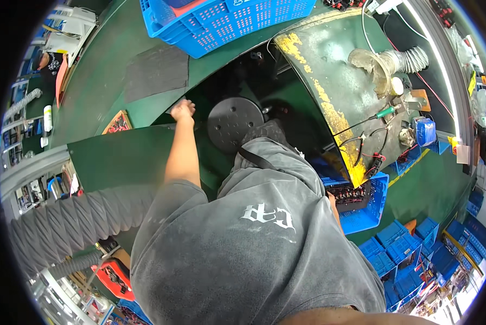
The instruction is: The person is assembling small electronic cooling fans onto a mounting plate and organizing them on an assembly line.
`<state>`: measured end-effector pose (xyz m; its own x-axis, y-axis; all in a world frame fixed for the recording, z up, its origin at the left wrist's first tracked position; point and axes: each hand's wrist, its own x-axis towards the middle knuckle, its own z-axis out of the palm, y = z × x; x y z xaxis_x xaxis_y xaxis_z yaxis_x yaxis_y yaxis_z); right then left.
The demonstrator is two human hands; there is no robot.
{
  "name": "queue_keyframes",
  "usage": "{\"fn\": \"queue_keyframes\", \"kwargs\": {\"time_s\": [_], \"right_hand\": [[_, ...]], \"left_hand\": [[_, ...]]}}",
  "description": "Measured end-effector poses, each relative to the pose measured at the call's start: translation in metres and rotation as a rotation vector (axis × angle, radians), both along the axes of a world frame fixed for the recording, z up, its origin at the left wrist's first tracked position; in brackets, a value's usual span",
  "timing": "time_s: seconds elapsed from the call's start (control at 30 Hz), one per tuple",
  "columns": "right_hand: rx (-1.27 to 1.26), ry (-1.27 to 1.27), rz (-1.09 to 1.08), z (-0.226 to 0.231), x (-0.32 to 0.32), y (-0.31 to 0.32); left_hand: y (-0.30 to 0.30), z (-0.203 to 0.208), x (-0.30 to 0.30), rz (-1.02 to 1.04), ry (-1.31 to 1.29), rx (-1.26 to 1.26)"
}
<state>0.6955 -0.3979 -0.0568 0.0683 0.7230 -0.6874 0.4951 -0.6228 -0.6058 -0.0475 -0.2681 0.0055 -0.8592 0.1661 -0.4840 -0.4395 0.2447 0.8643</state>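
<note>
Green table (124, 157) edge — left hand (183, 110) clamped on it (round stool (235, 123) beside).

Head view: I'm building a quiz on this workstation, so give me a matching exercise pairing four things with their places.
Things:
1. left hand
2. blue crate
3. round black stool
4. grey ribbed hose

Places:
A. top of the picture, on the green table
B. lower left
C. on the edge of the green table
D. under the table, beside the hand

Pairs: 1-C, 2-A, 3-D, 4-B
</note>
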Motion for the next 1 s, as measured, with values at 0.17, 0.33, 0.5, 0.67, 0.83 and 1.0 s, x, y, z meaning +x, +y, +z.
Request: {"fn": "queue_keyframes", "kwargs": {"time_s": [0.17,0.33,0.5,0.67,0.83,1.0], "right_hand": [[-0.021,-0.059,0.053,-0.037,0.044,-0.008],[-0.095,-0.118,0.16,0.061,0.006,0.043],[-0.11,-0.151,0.084,0.1,-0.003,0.073],[-0.2,0.154,-0.018,0.054,-0.035,0.093],[-0.229,-0.135,-0.006,0.106,0.01,0.088],[-0.185,-0.197,0.155,0.103,0.004,0.091]], "left_hand": [[0.057,0.004,-0.056,0.329,-0.11,-0.123],[0.105,0.006,-0.095,0.365,-0.384,-0.216],[0.133,-0.006,-0.089,0.339,-0.473,-0.316],[0.089,-0.002,-0.25,-0.236,0.24,-0.682],[0.15,-0.037,-0.107,-0.93,0.35,-1.241],[0.156,-0.007,-0.107,-0.878,0.373,-1.295]]}}
